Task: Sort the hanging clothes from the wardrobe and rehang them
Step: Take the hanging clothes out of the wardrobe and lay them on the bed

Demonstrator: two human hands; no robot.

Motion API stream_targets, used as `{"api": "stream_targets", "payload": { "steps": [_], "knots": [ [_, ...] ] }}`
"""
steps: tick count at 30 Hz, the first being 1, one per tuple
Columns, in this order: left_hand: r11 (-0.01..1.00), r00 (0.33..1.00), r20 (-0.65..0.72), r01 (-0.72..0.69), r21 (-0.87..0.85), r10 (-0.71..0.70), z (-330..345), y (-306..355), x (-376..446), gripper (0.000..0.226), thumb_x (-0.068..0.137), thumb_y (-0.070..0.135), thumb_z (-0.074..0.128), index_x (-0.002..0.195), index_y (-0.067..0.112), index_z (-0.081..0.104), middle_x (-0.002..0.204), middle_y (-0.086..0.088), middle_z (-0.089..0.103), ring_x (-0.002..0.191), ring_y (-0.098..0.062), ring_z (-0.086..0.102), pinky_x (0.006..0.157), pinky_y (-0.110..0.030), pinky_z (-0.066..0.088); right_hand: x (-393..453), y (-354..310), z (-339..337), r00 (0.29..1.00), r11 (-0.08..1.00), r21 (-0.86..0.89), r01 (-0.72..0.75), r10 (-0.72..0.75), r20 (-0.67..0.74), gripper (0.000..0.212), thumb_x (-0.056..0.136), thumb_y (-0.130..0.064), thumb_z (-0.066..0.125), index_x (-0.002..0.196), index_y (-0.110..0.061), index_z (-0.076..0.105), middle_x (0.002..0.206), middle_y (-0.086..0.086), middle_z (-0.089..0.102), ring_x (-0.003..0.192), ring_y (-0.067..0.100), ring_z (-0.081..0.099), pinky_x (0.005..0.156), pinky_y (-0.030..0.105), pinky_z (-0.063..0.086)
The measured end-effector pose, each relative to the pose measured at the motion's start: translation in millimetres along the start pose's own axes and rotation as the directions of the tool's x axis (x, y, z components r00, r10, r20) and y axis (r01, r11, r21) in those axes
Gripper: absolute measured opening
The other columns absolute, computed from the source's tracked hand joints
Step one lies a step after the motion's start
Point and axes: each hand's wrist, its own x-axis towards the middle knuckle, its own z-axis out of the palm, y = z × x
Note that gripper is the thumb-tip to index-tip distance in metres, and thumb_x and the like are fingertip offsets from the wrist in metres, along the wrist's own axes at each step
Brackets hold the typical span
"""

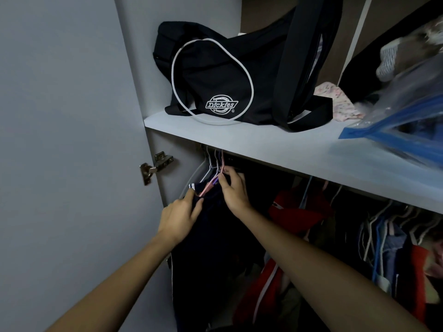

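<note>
The wardrobe fills the frame, its shelf crossing from centre left to lower right. Under the shelf the rail is crowded: a dense run of hanging clothes at lower right, with a red garment near the centre. By my reading the sorting is in its early or middle stretch, since most pieces hang bunched together and only one is being handled; whether any of the row is already sorted cannot be told.

That piece is a dark garment with white trim, hanging at lower centre against the wardrobe's side wall, on a pink hanger.

Both forearms reach up from the bottom edge. The left hand pinches the garment's shoulder fabric between thumb and curled fingers. The right hand, slightly higher, has its fingers curled round the hanger's neck just under the shelf edge, among several other hanger hooks.

On the shelf above sit a black bag and a blue-edged plastic pouch.
</note>
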Motion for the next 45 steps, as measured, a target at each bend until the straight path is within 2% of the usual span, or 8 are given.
{"api": "stream_targets", "payload": {
  "steps": [4, 10, 18, 21, 23, 28, 34, 45],
  "knots": [
    [1.0, 1.0, -0.007, -0.008, -0.028, 0.008, -22, -15, -30, 0.028, 0.108, 0.046, 0.044, 0.107, 0.018, 0.047, 0.065, 0.002, 0.055, 0.069, -0.034, 0.064, 0.055, -0.038, 0.036, -26, -13, 3, 0.996, 0.998, -0.019, 0.054, -0.053, 0.067, 0.031, 0.104, -0.019, 0.055, 0.133, -0.015, 0.066, 0.128, 0.01, 0.058, 0.123, 0.025, 0.058, 0.104, 0.022, 0.036],
    [0.996, 0.999, -0.026, -0.038, -0.083, 0.036, -68, -44, -85, 0.047, 0.102, 0.06, 0.033, 0.106, 0.016, 0.052, 0.065, -0.003, 0.065, 0.063, -0.032, 0.065, 0.053, -0.041, 0.046, -65, -39, 0, 0.943, 0.937, -0.14, 0.32, -0.301, 0.145, 0.032, 0.097, -0.001, 0.05, 0.121, -0.009, 0.07, 0.103, 0.003, 0.073, 0.107, 0.028, 0.065, 0.097, 0.048, 0.053],
    [0.989, 0.987, -0.096, -0.132, -0.06, 0.126, -131, -72, -153, 0.043, 0.105, 0.062, 0.032, 0.106, 0.024, 0.052, 0.056, 0.003, 0.059, 0.052, -0.026, 0.062, 0.044, -0.033, 0.042, -119, -61, -25, 0.908, 0.844, -0.34, 0.414, -0.411, 0.085, 0.052, 0.093, -0.039, 0.071, 0.139, -0.02, 0.057, 0.128, 0.003, 0.052, 0.119, 0.024, 0.049, 0.101, 0.037, 0.045],
    [0.988, 0.984, -0.105, -0.149, -0.029, 0.146, -151, -76, -178, 0.043, 0.106, 0.059, 0.033, 0.106, 0.021, 0.054, 0.055, 0.002, 0.058, 0.05, -0.026, 0.06, 0.043, -0.03, 0.038, -119, -60, -31, 0.911, 0.846, -0.347, 0.404, -0.338, 0.236, 0.056, 0.093, -0.046, 0.068, 0.143, -0.027, 0.053, 0.134, -0.001, 0.052, 0.126, 0.022, 0.048, 0.105, 0.038, 0.041],
    [0.992, 0.985, -0.114, -0.13, 0.001, 0.129, -163, -80, -197, 0.039, 0.106, 0.056, 0.037, 0.107, 0.021, 0.053, 0.055, 0.001, 0.058, 0.05, -0.027, 0.061, 0.043, -0.031, 0.041, -120, -59, -29, 0.884, 0.878, -0.272, 0.394, -0.281, 0.374, 0.043, 0.094, -0.052, 0.064, 0.131, -0.031, 0.06, 0.12, -0.01, 0.057, 0.118, 0.017, 0.056, 0.102, 0.04, 0.048],
    [0.997, 0.994, -0.103, -0.027, 0.077, 0.035, -198, -78, -250, 0.032, 0.106, 0.053, 0.04, 0.109, 0.023, 0.051, 0.06, -0.001, 0.063, 0.055, -0.027, 0.063, 0.046, -0.033, 0.044, -142, -59, -10, 0.716, 0.864, -0.058, 0.499, -0.374, 0.589, 0.03, 0.095, -0.05, 0.065, 0.092, -0.02, 0.064, 0.09, -0.009, 0.061, 0.089, 0.014, 0.063, 0.082, 0.046, 0.052],
    [0.966, 0.968, -0.134, 0.228, 0.12, -0.212, -239, -69, -333, 0.031, 0.105, 0.054, 0.043, 0.109, 0.026, 0.053, 0.067, 0.003, 0.065, 0.058, -0.025, 0.063, 0.047, -0.035, 0.048, -190, -86, 17, 0.523, 0.811, 0.175, 0.558, -0.507, 0.685, 0.035, 0.086, -0.047, 0.077, 0.102, -0.02, 0.06, 0.096, -0.01, 0.058, 0.091, 0.011, 0.062, 0.083, 0.033, 0.051],
    [0.724, 0.72, -0.338, 0.675, 0.14, -0.606, -308, -49, -530, 0.047, 0.102, 0.064, 0.041, 0.109, 0.021, 0.059, 0.081, 0.002, 0.07, 0.076, -0.024, 0.067, 0.057, -0.034, 0.045, -329, -161, 124, 0.352, 0.661, 0.316, 0.681, -0.673, 0.651, 0.041, 0.092, -0.054, 0.07, 0.077, -0.018, 0.059, 0.066, -0.007, 0.054, 0.059, 0.019, 0.054, 0.054, 0.039, 0.047]
  ]
}}
